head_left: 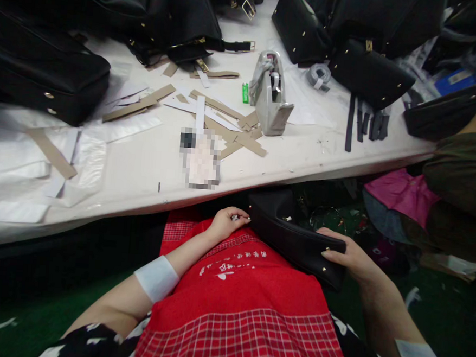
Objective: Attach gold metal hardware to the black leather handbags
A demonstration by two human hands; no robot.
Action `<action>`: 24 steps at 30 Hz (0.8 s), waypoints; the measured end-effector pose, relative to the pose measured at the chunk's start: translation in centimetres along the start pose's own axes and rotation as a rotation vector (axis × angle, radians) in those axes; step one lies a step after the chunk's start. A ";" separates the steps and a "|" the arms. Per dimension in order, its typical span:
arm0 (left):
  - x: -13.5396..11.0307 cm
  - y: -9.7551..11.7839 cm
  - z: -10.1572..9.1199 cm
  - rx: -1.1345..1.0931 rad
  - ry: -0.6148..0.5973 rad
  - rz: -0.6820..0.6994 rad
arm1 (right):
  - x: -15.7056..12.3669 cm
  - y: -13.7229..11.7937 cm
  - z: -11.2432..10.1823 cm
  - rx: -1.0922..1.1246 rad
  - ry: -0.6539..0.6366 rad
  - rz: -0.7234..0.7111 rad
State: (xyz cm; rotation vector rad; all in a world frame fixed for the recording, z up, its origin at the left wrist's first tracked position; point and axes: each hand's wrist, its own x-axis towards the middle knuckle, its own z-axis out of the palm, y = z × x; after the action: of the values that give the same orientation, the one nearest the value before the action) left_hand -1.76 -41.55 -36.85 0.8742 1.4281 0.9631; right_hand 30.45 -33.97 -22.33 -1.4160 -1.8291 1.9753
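Observation:
A black leather bag (287, 231) with small metal studs along its base rests tilted on my lap, against the red apron (251, 277). My right hand (341, 253) grips its right end, thumb on the near face and fingers behind. At the bag's left end my left hand (229, 222) is closed in a pinch. A bit of something whitish shows between those fingers, too small to name. Whether the left fingertips touch the bag, I cannot tell.
A grey tape dispenser (274, 99), a green lighter-like item (245, 93) and brown paper strips (246, 144) lie on the white table (141, 166). Black bags (38, 61) crowd its back and left. Another person's sleeve (462, 167) is at the right.

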 end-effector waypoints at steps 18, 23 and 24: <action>-2.1 11.9 -1.5 0.239 -0.363 0.290 | -3.3 -5.6 4.4 -0.619 -0.043 -0.304; 0.4 14.2 2.3 0.615 -0.519 0.438 | -4.0 -6.8 5.5 -0.790 -0.022 -0.302; 0.7 14.5 2.8 0.672 -0.535 0.430 | -4.1 -6.8 5.5 -0.808 -0.024 -0.303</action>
State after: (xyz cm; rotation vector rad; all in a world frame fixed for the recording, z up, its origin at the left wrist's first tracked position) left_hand 0.80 -35.06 -23.81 1.8381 1.1068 0.4660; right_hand 25.70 -38.70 -15.34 -1.1223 -2.8155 1.1417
